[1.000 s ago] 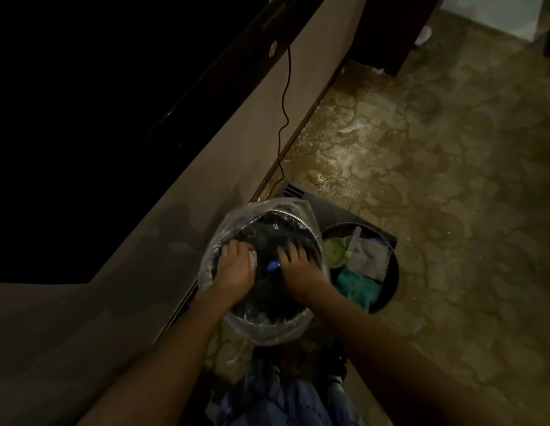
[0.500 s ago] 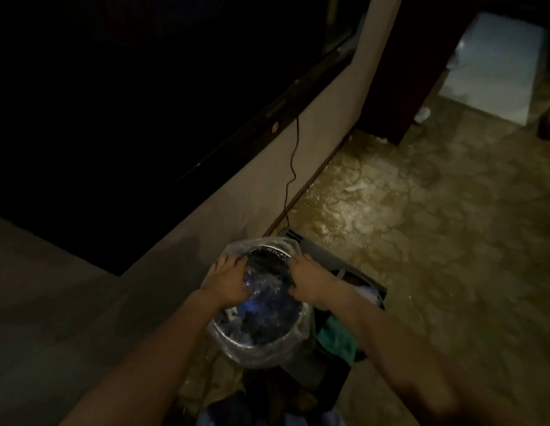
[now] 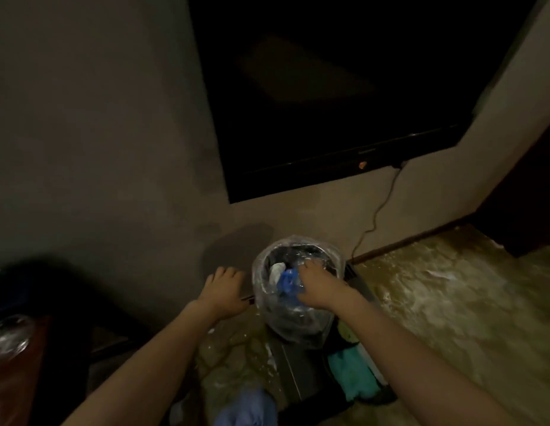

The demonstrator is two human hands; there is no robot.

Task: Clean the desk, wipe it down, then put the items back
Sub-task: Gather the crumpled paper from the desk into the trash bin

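The person is bending over a bag-lined waste bin (image 3: 295,290) that is standing on the floor against the wall (image 3: 113,149), below a dark wall-mounted screen (image 3: 344,87). The right hand (image 3: 316,284) is reaching into the mouth of the bin, its fingers lying over the clear liner and over a blue crumpled item (image 3: 287,281) and a pale scrap (image 3: 276,269) inside; whether those fingers are pinching the rubbish, gripping the liner or merely pressing down cannot be told in this dim, blurred view. The left hand (image 3: 223,292) is sitting just outside the rim on the bin's left, fingers loosely curled and apparently holding nothing, though its far side is hidden.

The decisive relation is this: the discarded material is lying directly beneath the right hand, inside the bin, while the left hand is standing clear of the opening. The right hand is therefore the nearer one for any further pushing down. The bin's axis is running upright, so the force would be going straight down.

A dark container (image 3: 359,373) holding a teal cloth (image 3: 353,379) is sitting beside the bin on the right, nearer the person. A wooden surface (image 3: 24,379) is showing at the lower left edge, possibly the desk, well apart from both hands. The clearing step appears to be under way; wiping seems not yet begun.
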